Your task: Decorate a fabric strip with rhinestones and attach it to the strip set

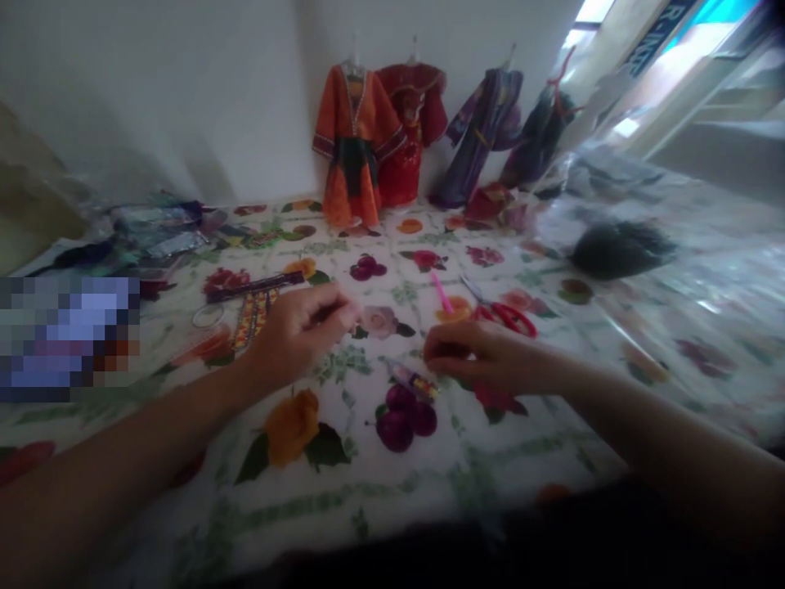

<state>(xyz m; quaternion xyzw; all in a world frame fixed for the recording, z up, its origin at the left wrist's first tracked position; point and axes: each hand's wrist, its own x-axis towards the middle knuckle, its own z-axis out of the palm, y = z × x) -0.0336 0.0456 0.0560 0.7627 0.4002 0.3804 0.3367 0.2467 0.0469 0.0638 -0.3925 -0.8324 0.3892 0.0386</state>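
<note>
My left hand [310,327] is raised a little over the flowered tablecloth [368,499], thumb and fingers pinched together. Whatever lies in that pinch, if anything, is too small to see. Facing it, my right hand [475,353] has its fingers curled and closed, and their contents cannot be made out either. On the cloth between the hands lies a small clear tube-like item [415,381] with a yellow and dark end. A patterned yellow-red ribbon strip [253,315] lies beside my left hand. Just beyond my right hand are red-handled scissors [506,317] and a pink pen-like stick [441,292].
Small doll costumes stand against the wall: an orange dress [352,147], a red dress [410,135] and a purple robe [482,143]. A dark hairy bundle [619,248] sits at right near clear plastic. Packets [163,229] lie at left, with a dark strip [263,285] and a ring [208,316].
</note>
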